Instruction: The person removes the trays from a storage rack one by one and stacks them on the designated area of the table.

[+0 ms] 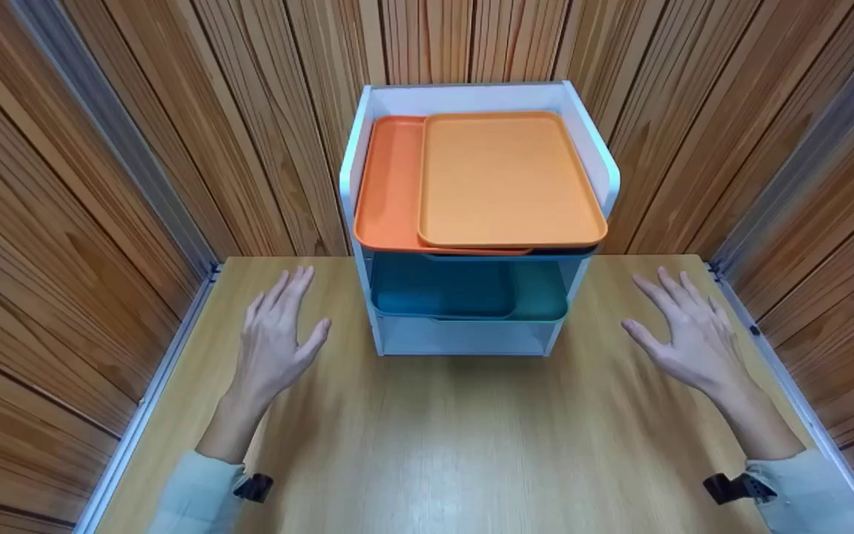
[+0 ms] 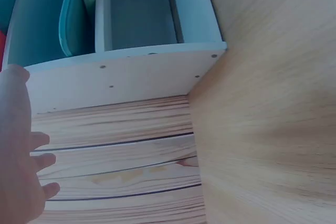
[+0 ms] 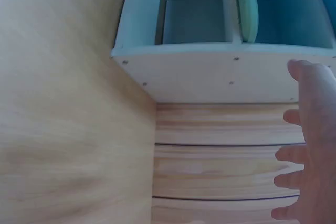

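Note:
A white shelf unit (image 1: 464, 337) stands against the back wall, between the two hands. On its top level a light orange tray (image 1: 512, 178) overlaps a darker orange tray (image 1: 390, 185), with a blue edge showing beneath them. The level below holds a blue tray (image 1: 442, 285) lying over a green tray (image 1: 542, 289). My left hand (image 1: 275, 337) is held above the table left of the shelf, fingers straight and thumb apart, holding nothing. To the right of the shelf my right hand (image 1: 686, 334) is spread likewise, with nothing in it.
The wooden table (image 1: 464, 445) reaches to wood-plank walls (image 1: 64, 222) on the left, right and back. Metal rails (image 1: 153, 386) run along its side edges. Each sleeve carries a small black wrist mount (image 1: 254, 488). The shelf's bottom compartment (image 2: 142, 19) shows in both wrist views.

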`<state>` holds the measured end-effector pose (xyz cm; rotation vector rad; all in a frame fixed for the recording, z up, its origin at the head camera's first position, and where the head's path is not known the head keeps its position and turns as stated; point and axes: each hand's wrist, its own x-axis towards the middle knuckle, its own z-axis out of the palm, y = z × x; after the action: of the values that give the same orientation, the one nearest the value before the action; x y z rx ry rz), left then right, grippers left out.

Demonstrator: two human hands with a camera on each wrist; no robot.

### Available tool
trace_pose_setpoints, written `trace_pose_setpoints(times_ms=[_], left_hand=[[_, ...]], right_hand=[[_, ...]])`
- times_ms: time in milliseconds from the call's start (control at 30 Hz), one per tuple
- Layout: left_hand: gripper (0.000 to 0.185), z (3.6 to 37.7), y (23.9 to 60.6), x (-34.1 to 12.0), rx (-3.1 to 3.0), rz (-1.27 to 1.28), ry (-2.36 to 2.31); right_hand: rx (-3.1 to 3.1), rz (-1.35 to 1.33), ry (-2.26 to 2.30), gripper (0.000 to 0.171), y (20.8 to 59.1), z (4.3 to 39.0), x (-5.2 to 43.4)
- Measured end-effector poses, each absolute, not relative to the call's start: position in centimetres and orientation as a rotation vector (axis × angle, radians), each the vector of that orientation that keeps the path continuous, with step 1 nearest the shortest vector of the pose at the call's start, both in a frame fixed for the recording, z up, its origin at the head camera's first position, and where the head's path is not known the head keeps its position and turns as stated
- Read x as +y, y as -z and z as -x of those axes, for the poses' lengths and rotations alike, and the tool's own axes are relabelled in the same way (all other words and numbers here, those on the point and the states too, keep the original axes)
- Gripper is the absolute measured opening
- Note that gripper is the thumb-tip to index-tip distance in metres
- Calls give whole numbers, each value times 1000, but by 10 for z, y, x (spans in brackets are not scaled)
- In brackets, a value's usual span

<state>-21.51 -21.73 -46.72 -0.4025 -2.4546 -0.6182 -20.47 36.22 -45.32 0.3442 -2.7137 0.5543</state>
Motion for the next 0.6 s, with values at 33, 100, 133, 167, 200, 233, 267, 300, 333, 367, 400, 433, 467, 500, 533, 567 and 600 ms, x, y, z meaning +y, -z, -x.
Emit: trace_pose_setpoints(times_ms=[33,100,133,167,200,233,267,300,333,367,400,433,467,500,533,567,600], left_hand=[[74,216,465,-216,-2445,404,633],[73,217,461,-212,-2442,405,651],[73,217,459,-210,-2443,407,657],[72,218,458,-209,-2443,413,662],[72,218,456,-207,-2442,419,669],[72,219,456,-206,-2436,426,680],[72,220,455,-205,-2427,433,690],[72,220,455,-204,-2417,440,703],[72,222,454,-203,-2403,446,715],[72,223,454,-202,-2386,453,728],[72,224,454,-201,-2369,460,744],[73,226,454,-200,-2350,466,758],[73,227,453,-199,-2332,471,773],[73,228,453,-198,-2314,478,788],[73,230,452,-197,-2297,485,806],[72,232,451,-195,-2281,490,828],[72,233,450,-193,-2266,494,854]], right_hand=[[-2689,-345,-574,71,451,204,360],[-2644,-348,-608,69,445,203,357],[-2623,-352,-624,69,443,202,356],[-2602,-355,-639,68,440,202,354],[-2583,-358,-654,68,437,201,353],[-2566,-360,-670,67,434,201,352],[-2550,-362,-687,66,432,201,350],[-2533,-363,-703,66,430,200,349],[-2516,-365,-721,65,427,200,347],[-2501,-366,-739,64,425,200,345],[-2486,-369,-757,64,423,200,344],[-2474,-372,-779,64,421,200,341],[-2462,-378,-802,64,419,200,339],[-2453,-381,-825,63,416,200,337],[-2446,-383,-852,63,414,200,335],[-2440,-384,-881,63,412,200,334],[-2434,-379,-910,62,410,201,332]])
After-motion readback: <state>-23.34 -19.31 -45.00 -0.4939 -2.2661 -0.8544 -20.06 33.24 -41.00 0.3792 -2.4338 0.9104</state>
